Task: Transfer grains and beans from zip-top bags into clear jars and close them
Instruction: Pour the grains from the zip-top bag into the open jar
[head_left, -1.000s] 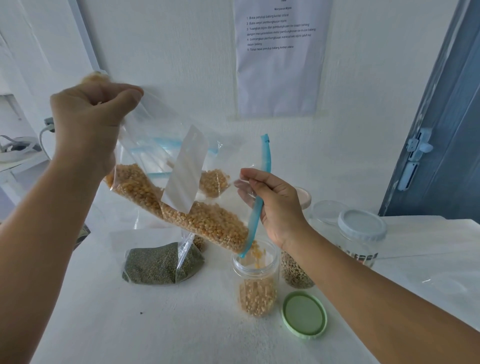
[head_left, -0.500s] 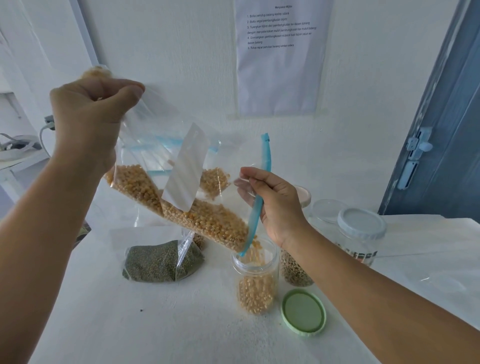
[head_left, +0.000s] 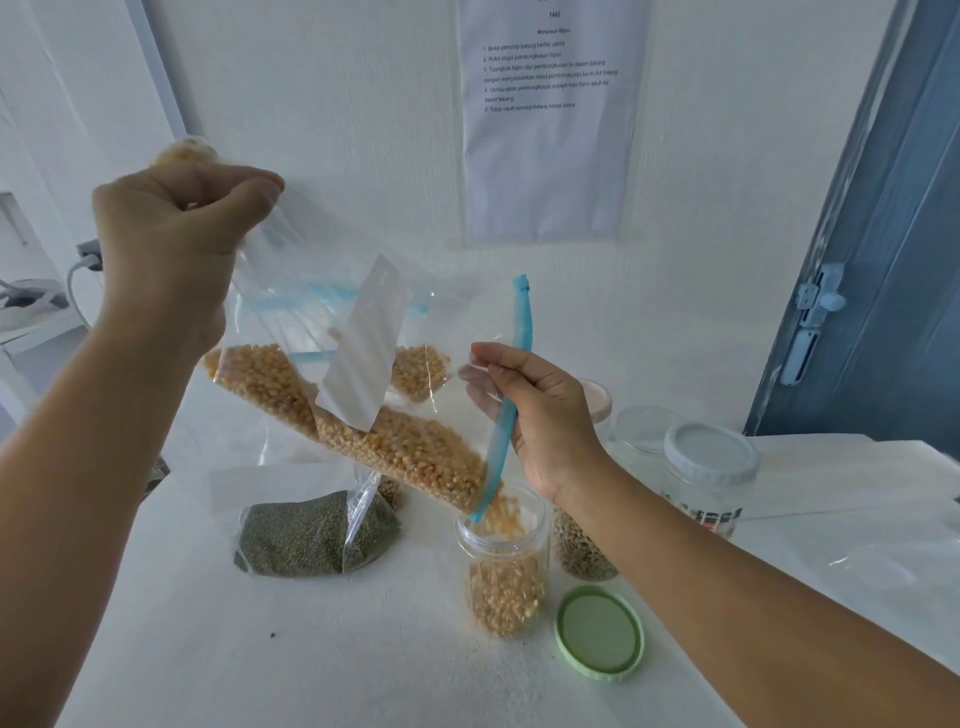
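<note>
The left hand (head_left: 176, 244) pinches the bottom corner of the corn bag (head_left: 363, 431) and holds it high, so the kernels slide down toward the mouth. The right hand (head_left: 540, 415) pinches the blue zip strip (head_left: 511, 410), steering that opening (its low corner) over the open jar (head_left: 503, 566) near the middle of the white table (head_left: 311, 665). A green lid (head_left: 599, 631) lies beside the jar, with a bag of green beans (head_left: 311, 535) toward the left edge. Behind is a white wall with a printed sheet (head_left: 550, 119).

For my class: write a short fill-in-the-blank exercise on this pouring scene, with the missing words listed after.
1. The left hand lifts the bag of corn kernels by its ____ corner.
2. Kernels fall into an open ____.
3. The lid lying on the table is ____.
4. The right hand pinches the bag's ____ zip strip.

Missing words: bottom; jar; green; blue
</note>
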